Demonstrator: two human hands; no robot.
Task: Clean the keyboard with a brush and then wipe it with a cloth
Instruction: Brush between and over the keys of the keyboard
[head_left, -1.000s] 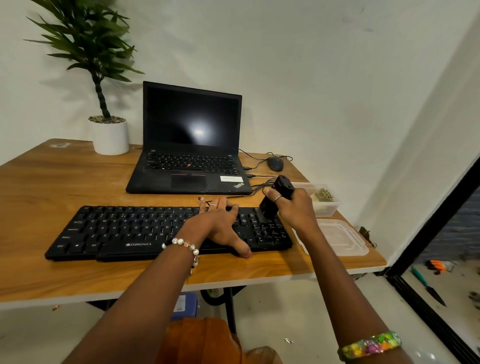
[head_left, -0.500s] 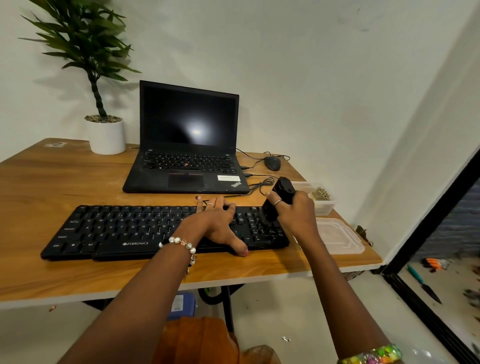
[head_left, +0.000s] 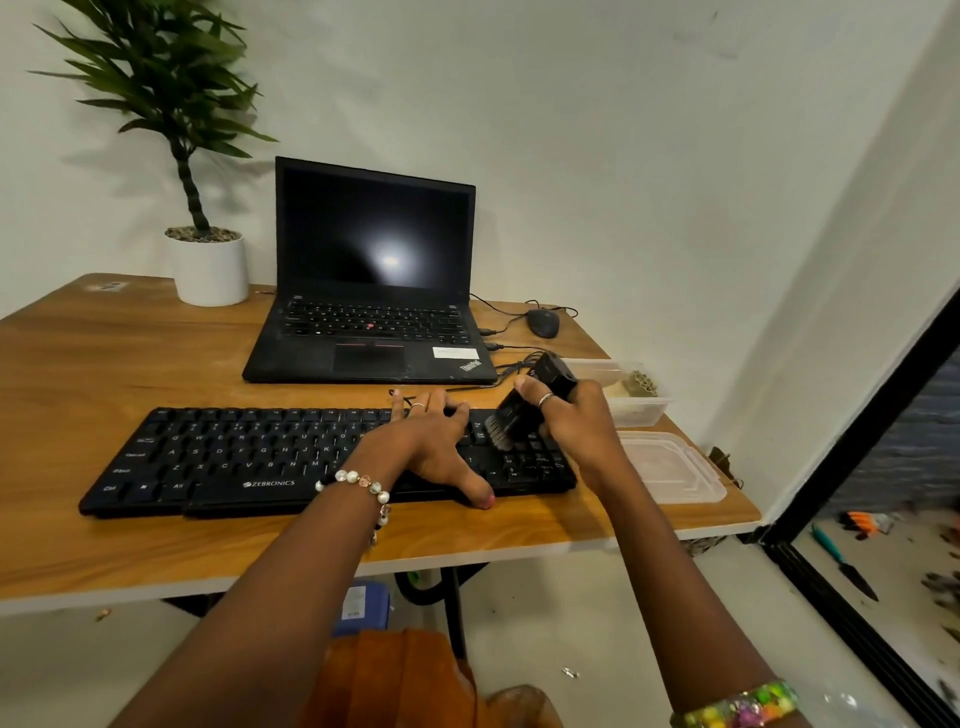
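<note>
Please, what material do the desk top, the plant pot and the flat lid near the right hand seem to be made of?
Desk top: looks like wood or a wood-look laminate, with visible grain and a pale edge band; which of the two cannot be told.
Plant pot: probably white ceramic or plastic, smooth and matte.
Flat lid: likely clear plastic, translucent with a moulded rim.

Both forearms reach up from the lower frame toward mid-frame. The left hand (head_left: 428, 451) lies flat, fingers spread; the right hand (head_left: 574, 423), just right of it, is curled in a grip.
</note>
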